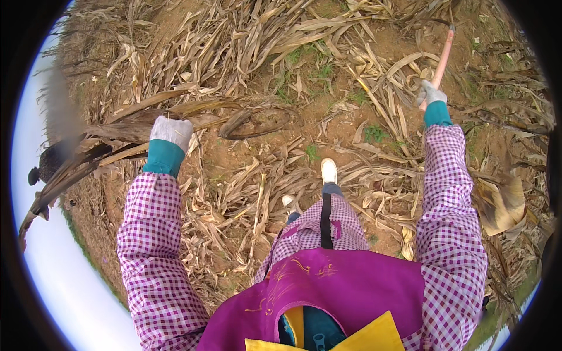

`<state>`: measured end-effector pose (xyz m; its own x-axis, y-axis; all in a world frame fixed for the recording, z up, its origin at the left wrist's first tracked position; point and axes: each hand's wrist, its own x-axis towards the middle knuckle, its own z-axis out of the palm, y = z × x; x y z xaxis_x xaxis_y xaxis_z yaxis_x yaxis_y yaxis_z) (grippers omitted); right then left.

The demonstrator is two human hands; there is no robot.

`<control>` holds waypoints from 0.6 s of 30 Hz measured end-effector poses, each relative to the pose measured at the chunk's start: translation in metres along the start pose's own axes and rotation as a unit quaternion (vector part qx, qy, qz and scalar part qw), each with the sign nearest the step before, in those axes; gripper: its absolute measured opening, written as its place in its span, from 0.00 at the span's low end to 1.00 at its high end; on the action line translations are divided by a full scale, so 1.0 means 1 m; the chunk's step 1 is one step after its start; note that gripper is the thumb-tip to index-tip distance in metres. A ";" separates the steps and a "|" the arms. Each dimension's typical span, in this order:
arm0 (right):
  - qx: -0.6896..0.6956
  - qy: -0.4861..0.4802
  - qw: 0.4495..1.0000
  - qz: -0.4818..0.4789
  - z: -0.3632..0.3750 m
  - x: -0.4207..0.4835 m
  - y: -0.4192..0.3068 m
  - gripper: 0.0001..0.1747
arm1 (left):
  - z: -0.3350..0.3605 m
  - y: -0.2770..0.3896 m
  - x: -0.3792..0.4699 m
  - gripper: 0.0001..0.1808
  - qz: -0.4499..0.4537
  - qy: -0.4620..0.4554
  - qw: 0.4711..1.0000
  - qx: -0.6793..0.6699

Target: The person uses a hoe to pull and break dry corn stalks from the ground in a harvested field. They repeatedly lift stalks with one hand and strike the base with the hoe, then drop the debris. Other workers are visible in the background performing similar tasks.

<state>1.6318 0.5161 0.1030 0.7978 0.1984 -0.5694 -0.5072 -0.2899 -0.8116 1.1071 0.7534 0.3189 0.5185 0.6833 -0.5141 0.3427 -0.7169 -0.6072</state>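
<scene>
My left hand (171,130), in a pale work glove, is closed around dry corn stalks (118,131) with brown withered leaves. The stalks lie crosswise and reach toward the left rim; the fingers are mostly hidden behind the back of the glove. At the upper right my right hand (432,93), also gloved, grips the reddish handle of a sickle (444,55). Its thin dark curved blade (434,21) points left at the far end of the handle, among dry leaves.
Cut dry corn stalks and leaves (237,39) lie heaped ahead. More corn litter (232,188) covers the reddish soil around my shoes (329,171). Standing or leaning dry stalks (518,109) are at the right. A dark blurred shape (55,160) is near the left rim.
</scene>
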 end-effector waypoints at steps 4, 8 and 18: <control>0.038 0.036 0.998 -0.016 0.028 0.042 0.005 0.13 | -0.002 0.006 -0.010 0.04 0.017 0.080 0.997 0.014; 0.119 0.069 0.990 0.028 0.128 -0.015 0.094 0.12 | 0.010 0.010 -0.021 0.05 0.016 0.119 0.993 0.018; -0.217 -0.244 0.870 0.369 0.192 -0.274 0.403 0.08 | 0.146 0.041 -0.115 0.06 -0.044 -0.065 0.992 -0.096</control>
<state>1.1465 0.5251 -0.0934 0.0201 0.1527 -0.9881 -0.5676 -0.8118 -0.1371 0.9476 0.6652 0.2648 0.3791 0.7471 -0.5460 0.5310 -0.6589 -0.5329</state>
